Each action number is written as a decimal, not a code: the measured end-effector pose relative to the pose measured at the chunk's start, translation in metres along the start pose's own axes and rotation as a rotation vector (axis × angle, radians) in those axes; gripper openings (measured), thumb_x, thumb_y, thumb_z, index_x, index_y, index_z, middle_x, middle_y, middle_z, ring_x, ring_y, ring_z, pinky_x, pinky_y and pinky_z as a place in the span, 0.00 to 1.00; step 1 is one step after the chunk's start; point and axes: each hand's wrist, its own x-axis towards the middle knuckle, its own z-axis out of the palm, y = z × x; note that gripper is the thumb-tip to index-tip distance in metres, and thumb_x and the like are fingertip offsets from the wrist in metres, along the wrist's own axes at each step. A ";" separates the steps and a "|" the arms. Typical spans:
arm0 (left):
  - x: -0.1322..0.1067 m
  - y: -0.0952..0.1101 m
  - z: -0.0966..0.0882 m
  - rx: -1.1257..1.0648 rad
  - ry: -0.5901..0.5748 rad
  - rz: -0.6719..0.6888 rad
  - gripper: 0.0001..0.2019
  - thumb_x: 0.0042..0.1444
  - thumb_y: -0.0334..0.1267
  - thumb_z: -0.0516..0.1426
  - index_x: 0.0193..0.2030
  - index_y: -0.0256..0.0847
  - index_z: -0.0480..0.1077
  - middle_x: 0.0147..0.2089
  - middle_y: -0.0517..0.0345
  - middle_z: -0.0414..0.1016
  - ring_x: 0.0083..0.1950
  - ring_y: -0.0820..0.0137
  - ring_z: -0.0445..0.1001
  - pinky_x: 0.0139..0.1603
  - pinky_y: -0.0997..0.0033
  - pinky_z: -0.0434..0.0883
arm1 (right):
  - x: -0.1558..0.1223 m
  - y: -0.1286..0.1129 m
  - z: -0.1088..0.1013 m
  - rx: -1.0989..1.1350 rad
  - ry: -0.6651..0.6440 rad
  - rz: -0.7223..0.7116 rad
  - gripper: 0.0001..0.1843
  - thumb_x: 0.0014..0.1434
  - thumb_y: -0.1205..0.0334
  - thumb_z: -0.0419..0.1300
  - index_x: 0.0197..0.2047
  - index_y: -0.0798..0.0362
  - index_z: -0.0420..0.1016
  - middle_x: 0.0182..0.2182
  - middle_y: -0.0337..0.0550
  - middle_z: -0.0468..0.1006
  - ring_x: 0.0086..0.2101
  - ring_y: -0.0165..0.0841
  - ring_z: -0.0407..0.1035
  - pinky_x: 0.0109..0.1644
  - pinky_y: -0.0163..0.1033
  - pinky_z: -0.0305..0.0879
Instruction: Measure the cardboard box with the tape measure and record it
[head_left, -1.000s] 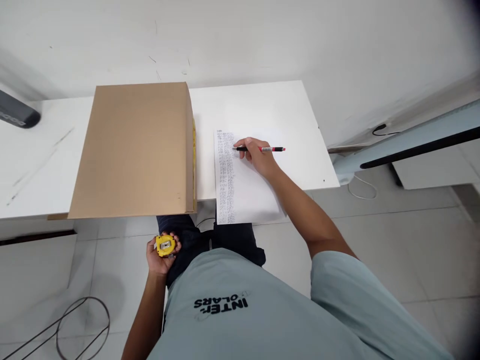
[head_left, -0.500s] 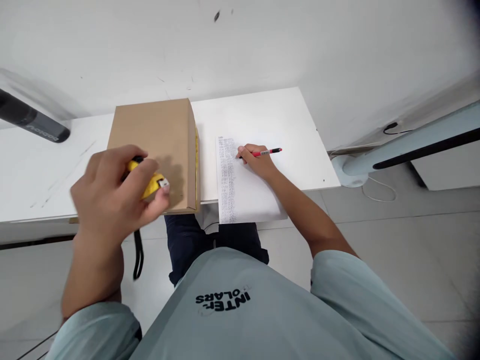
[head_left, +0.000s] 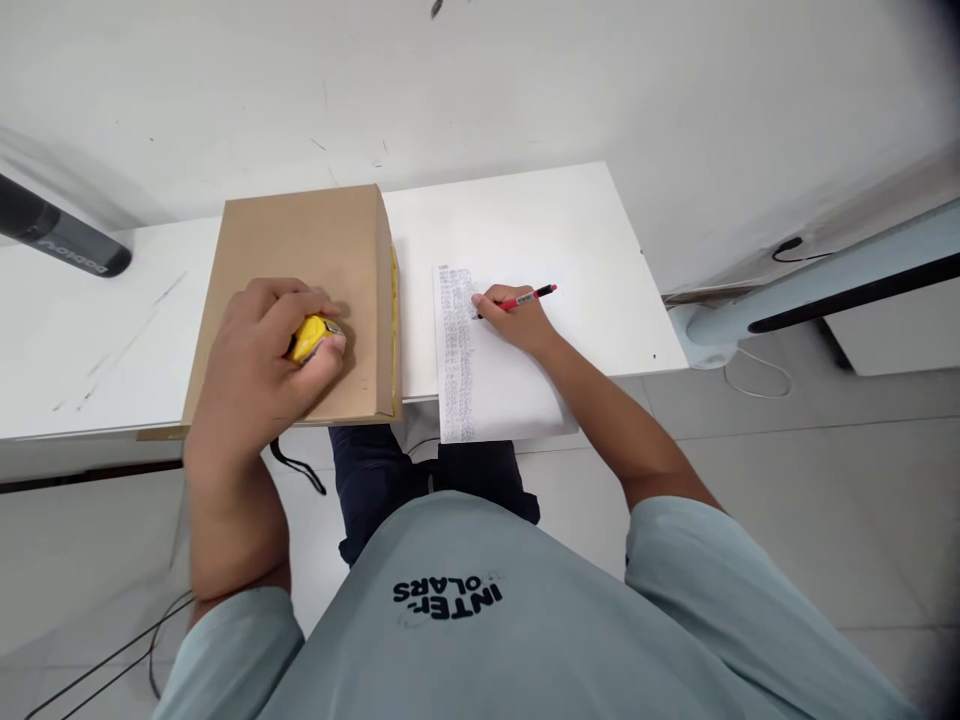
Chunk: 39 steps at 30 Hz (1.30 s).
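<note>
A yellow tape measure (head_left: 310, 339) is wrapped in the fingers of my left hand (head_left: 262, 350), at the top of a brown cardboard box (head_left: 307, 240). Its black wrist strap (head_left: 298, 468) dangles past the box's near edge. My right hand (head_left: 519, 318) pinches a red and black pen (head_left: 525, 299), its tip against a sheet of paper (head_left: 510, 395). Rows of small handwriting fill the left side of that paper, which overhangs the front of the table. Yellow shows along the box's right side.
The white table (head_left: 510, 220) stands against a wall. At the left is a dark post (head_left: 71, 240) with lettering; at the right, a pale blue stand (head_left: 720, 325). Cables (head_left: 112, 655) lie on the floor at lower left.
My left hand has come down and slightly right with the tape measure, nearer the box top. My right hand stays at the paper, with the pen tilted a little differently.
</note>
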 end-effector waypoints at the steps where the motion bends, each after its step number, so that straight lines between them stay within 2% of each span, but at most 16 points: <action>1: 0.000 -0.001 0.000 -0.022 0.010 -0.012 0.11 0.64 0.38 0.60 0.52 0.44 0.76 0.53 0.51 0.76 0.59 0.60 0.74 0.65 0.52 0.70 | 0.000 0.000 0.000 0.002 0.008 0.000 0.28 0.63 0.39 0.63 0.22 0.50 0.66 0.22 0.38 0.69 0.25 0.30 0.59 0.31 0.40 0.54; 5: -0.002 0.000 -0.001 -0.079 -0.003 -0.088 0.11 0.67 0.39 0.58 0.54 0.44 0.74 0.55 0.54 0.76 0.62 0.61 0.72 0.67 0.55 0.70 | -0.001 0.001 0.001 0.019 0.022 0.003 0.27 0.62 0.40 0.64 0.21 0.50 0.67 0.22 0.38 0.70 0.25 0.30 0.60 0.30 0.40 0.56; 12: -0.003 0.002 -0.003 -0.083 -0.021 -0.136 0.10 0.67 0.41 0.58 0.52 0.45 0.74 0.55 0.55 0.76 0.63 0.61 0.71 0.67 0.57 0.70 | -0.001 0.002 0.000 0.001 0.028 0.027 0.26 0.63 0.46 0.64 0.20 0.50 0.63 0.20 0.35 0.64 0.24 0.28 0.53 0.29 0.39 0.51; 17: -0.002 0.002 -0.001 -0.062 0.006 -0.095 0.11 0.65 0.36 0.59 0.53 0.43 0.75 0.54 0.54 0.76 0.59 0.62 0.74 0.64 0.56 0.72 | -0.003 0.002 0.000 0.004 0.041 0.017 0.26 0.64 0.46 0.64 0.20 0.49 0.62 0.20 0.35 0.62 0.24 0.28 0.53 0.29 0.39 0.51; 22: 0.002 0.000 0.002 -0.056 0.022 -0.067 0.11 0.64 0.34 0.59 0.52 0.40 0.75 0.51 0.53 0.76 0.58 0.62 0.74 0.61 0.55 0.73 | -0.005 0.001 0.000 -0.001 0.070 0.028 0.26 0.65 0.52 0.63 0.20 0.49 0.59 0.20 0.35 0.59 0.25 0.29 0.53 0.30 0.40 0.52; 25: 0.009 -0.002 0.004 -0.044 0.004 -0.086 0.11 0.65 0.34 0.59 0.52 0.38 0.75 0.52 0.53 0.75 0.57 0.64 0.74 0.62 0.57 0.72 | -0.005 0.000 -0.001 -0.003 0.035 0.020 0.26 0.64 0.51 0.64 0.20 0.49 0.60 0.20 0.35 0.60 0.24 0.29 0.53 0.29 0.40 0.51; 28: 0.019 -0.006 0.006 -0.041 0.001 -0.112 0.11 0.67 0.34 0.59 0.53 0.36 0.75 0.53 0.53 0.74 0.57 0.66 0.74 0.63 0.59 0.71 | -0.005 -0.001 0.000 0.008 0.055 0.018 0.26 0.64 0.48 0.64 0.20 0.49 0.61 0.20 0.36 0.62 0.24 0.29 0.54 0.29 0.40 0.51; 32: 0.027 -0.010 0.008 -0.059 0.016 -0.103 0.11 0.66 0.32 0.59 0.53 0.35 0.76 0.51 0.52 0.74 0.56 0.65 0.74 0.64 0.54 0.70 | -0.006 0.000 0.001 0.005 0.081 0.005 0.28 0.63 0.47 0.64 0.20 0.48 0.58 0.19 0.34 0.59 0.24 0.28 0.53 0.29 0.40 0.51; 39: 0.028 -0.009 0.008 -0.057 0.010 -0.113 0.11 0.67 0.34 0.58 0.54 0.35 0.75 0.52 0.52 0.75 0.58 0.66 0.74 0.62 0.58 0.70 | -0.006 0.005 0.001 0.013 0.130 -0.023 0.26 0.65 0.57 0.62 0.20 0.48 0.54 0.20 0.34 0.58 0.24 0.28 0.52 0.30 0.40 0.50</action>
